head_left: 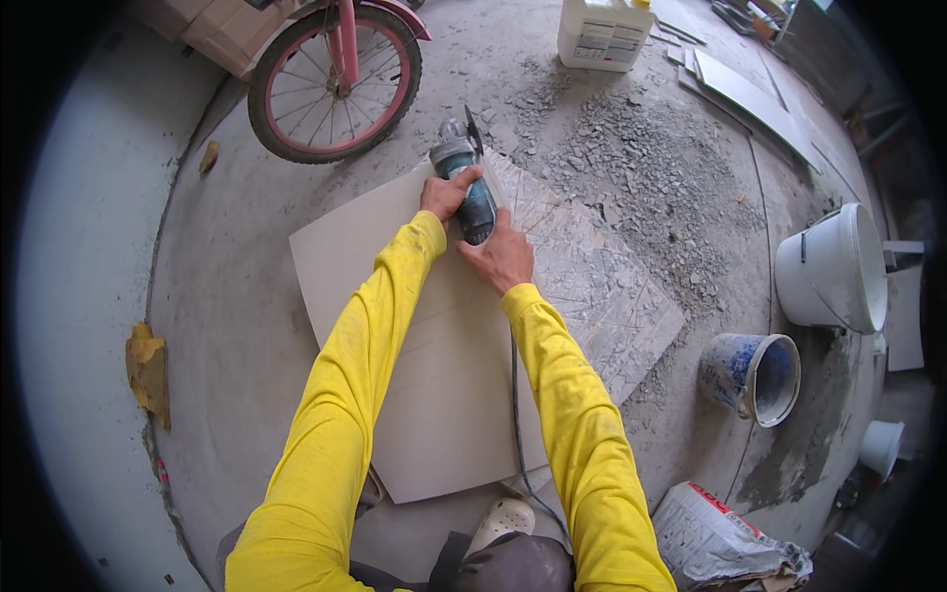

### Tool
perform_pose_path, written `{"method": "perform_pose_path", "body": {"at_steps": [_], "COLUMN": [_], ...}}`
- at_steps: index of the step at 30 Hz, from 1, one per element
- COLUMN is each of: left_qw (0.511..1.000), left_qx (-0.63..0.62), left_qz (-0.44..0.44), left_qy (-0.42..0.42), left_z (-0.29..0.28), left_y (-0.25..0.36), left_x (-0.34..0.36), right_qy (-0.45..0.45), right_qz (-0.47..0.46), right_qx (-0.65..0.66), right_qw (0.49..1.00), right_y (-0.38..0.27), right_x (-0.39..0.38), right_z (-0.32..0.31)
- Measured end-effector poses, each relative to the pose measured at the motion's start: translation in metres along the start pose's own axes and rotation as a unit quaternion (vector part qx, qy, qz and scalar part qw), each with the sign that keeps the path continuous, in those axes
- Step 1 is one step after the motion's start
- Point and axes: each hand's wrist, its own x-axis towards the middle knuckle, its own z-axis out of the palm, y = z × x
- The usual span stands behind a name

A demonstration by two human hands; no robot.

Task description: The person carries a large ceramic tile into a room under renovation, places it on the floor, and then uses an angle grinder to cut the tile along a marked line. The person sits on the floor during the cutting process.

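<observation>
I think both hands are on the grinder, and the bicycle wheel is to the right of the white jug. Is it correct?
Not quite: the head view shows the bicycle wheel to the left of the white jug. The left hand and right hand are on the grinder, as you say.

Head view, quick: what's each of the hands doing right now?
Left hand: closed around the body of the teal-and-black angle grinder.
Right hand: closed on the grinder's rear end.
</observation>
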Motion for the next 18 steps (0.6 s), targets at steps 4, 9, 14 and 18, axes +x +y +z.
{"method": "perform_pose_path", "body": {"at_steps": [4,9,14,18], "left_qw": [0.998,0.979,0.976,0.968], "left_qx": [-0.054,-0.196,-0.165,0.040], "left_qz": [0.017,0.021,0.088,0.174], "left_qy": [0.008,-0.058,-0.115,-0.178], "left_z": [0.002,0.003,0.021,-0.001], "left_y": [0.006,0.031,0.039,0.010], "left_x": [-0.011,-0.061,-0.126,-0.151], "right_qy": [0.002,-0.016,-0.170,-0.083], "right_qz": [-0.031,-0.062,-0.026,-0.002], "right_qx": [0.028,0.147,0.457,0.404], "right_qw": [0.999,0.987,0.873,0.911], "right_y": [0.000,0.008,0.014,0.027], "right_x": [-0.006,-0.009,-0.034,-0.101], "right_z": [-0.003,-0.029,-0.061,-0.091]}}
